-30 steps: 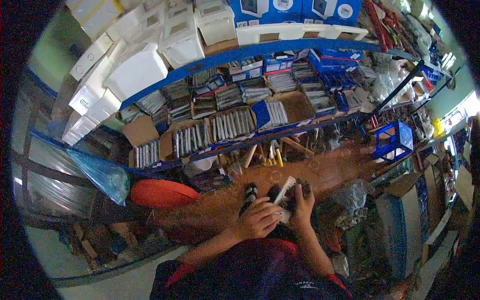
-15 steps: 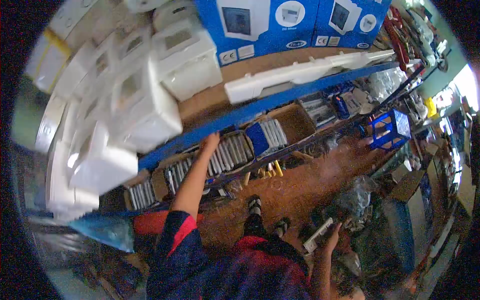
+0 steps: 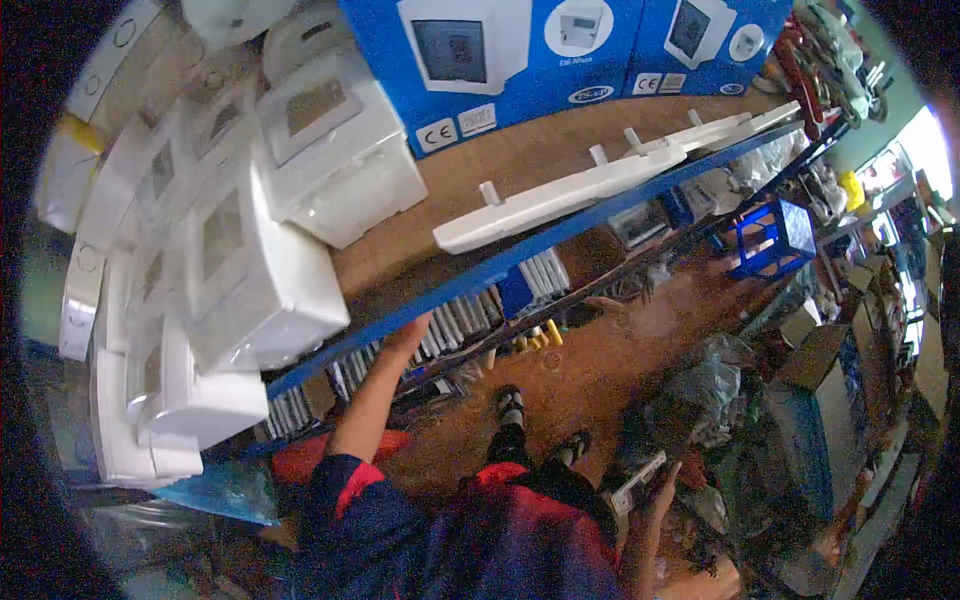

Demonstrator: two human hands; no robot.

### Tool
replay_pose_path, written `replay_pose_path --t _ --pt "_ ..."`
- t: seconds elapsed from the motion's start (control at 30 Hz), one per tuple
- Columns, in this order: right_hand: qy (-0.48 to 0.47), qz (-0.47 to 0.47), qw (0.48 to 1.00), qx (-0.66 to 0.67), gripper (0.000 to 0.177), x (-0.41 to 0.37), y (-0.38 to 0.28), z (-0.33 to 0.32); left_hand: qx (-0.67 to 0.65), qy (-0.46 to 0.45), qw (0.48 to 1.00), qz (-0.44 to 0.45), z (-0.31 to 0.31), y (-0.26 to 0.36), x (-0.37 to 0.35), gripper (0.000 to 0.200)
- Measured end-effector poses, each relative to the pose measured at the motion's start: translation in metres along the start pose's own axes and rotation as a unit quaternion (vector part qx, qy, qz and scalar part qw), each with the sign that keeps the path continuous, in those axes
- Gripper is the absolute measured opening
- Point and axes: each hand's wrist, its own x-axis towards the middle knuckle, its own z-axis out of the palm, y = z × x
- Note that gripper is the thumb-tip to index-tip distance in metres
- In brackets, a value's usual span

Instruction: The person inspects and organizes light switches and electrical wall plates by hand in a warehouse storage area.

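Note:
My left hand [image 3: 413, 330] reaches in under the blue shelf edge [image 3: 400, 312], over a row of thin packed items [image 3: 440, 332] standing on edge in open cartons. Its fingers are hidden by the shelf edge, so their grip does not show. Low on the right, my right hand [image 3: 655, 505] is closed around a white, slim rectangular piece [image 3: 637, 482] with darker parts on its face. Its exact kind is too blurred to make out.
White boxes with windows [image 3: 265, 270] are stacked on the upper shelf, beside blue printed cartons [image 3: 500, 60] and a long white strip [image 3: 600, 180]. A blue crate-like stand [image 3: 775, 240] is on the brown floor [image 3: 590, 370]. Plastic bags [image 3: 705, 395] and cardboard lie at right.
The view has shifted, so the upper shelf covers more of the lower row. My left hand is now farther under the shelf edge. My right hand still holds the white piece.

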Motion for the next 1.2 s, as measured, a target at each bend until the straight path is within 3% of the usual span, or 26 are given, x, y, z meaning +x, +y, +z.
replay_pose_path --t 0.03,0.1,0.13,0.17,0.27,0.3,0.4,0.5,0.6,0.67,0.7,0.77,0.8,0.87,0.9,0.93,1.0,1.1,1.2 --pt "-0.009 -0.009 0.999 -0.035 0.056 0.004 0.005 -0.003 -0.077 -0.031 0.995 -0.055 -0.034 0.029 -0.002 0.011" --pt "-0.023 0.002 0.997 -0.076 0.057 0.002 -0.019 0.008 -0.100 -0.038 0.992 -0.062 -0.068 0.061 -0.011 0.009" --pt "-0.030 0.007 0.995 -0.097 0.058 -0.002 -0.036 0.017 -0.044 -0.014 0.999 -0.016 -0.076 0.065 -0.018 0.010" --pt "-0.037 0.013 0.992 -0.120 0.059 -0.005 -0.049 0.024 0.012 0.008 0.999 0.029 -0.079 0.068 -0.025 0.013" --pt "-0.067 -0.023 0.991 -0.111 0.057 0.005 -0.047 0.032 -0.022 0.050 0.998 -0.037 -0.079 0.073 -0.038 0.015" --pt "-0.078 -0.044 0.992 -0.093 0.056 0.009 -0.045 0.034 0.039 0.052 0.996 0.066 -0.084 0.073 -0.041 0.016" --pt "-0.044 0.019 0.999 0.004 0.053 -0.028 -0.079 0.071 0.018 0.062 0.995 0.071 -0.092 0.080 -0.043 0.015" --pt "-0.097 -0.072 0.984 -0.131 0.054 -0.026 -0.078 0.058 -0.016 0.081 0.996 0.033 -0.087 0.084 -0.048 0.019" --pt "-0.029 0.066 0.997 0.029 0.059 -0.045 -0.091 0.088 -0.048 0.098 0.989 0.098 -0.117 0.113 -0.032 0.022" --pt "-0.077 0.099 0.992 -0.030 0.067 -0.040 -0.090 0.084 -0.117 0.107 0.981 0.114 -0.127 0.138 -0.027 0.023" --pt "-0.113 0.083 0.986 0.090 0.059 -0.045 -0.088 0.094 -0.189 0.093 0.971 0.114 -0.124 0.143 -0.028 0.023" --pt "-0.190 0.106 0.971 0.096 0.059 -0.031 -0.075 0.093 -0.225 0.082 0.963 0.121 -0.132 0.162 -0.028 0.022" --pt "-0.180 0.098 0.973 0.104 0.056 -0.039 -0.085 0.101 -0.247 0.074 0.958 0.124 -0.134 0.172 -0.030 0.022" --pt "-0.178 0.019 0.981 0.073 0.048 -0.053 -0.105 0.106 -0.295 0.067 0.949 0.087 -0.132 0.182 -0.035 0.019" --pt "-0.152 -0.083 0.984 0.029 0.046 -0.046 -0.094 0.106 -0.311 0.066 0.946 0.067 -0.131 0.184 -0.035 0.018" --pt "-0.140 0.000 0.988 0.069 0.044 -0.077 -0.131 0.112 -0.295 0.025 0.955 0.000 -0.132 0.184 -0.039 0.019" --pt "-0.175 -0.027 0.982 0.067 0.042 -0.080 -0.135 0.108 -0.243 -0.050 0.959 -0.135 -0.139 0.175 -0.050 0.022" --pt "-0.188 0.023 0.973 0.134 0.037 -0.097 -0.142 0.109 -0.155 0.003 0.972 -0.175 -0.120 0.134 -0.068 0.026" --pt "-0.218 0.067 0.959 0.166 0.033 -0.110 -0.145 0.105 -0.058 0.065 0.985 -0.152 -0.109 0.104 -0.072 0.024"
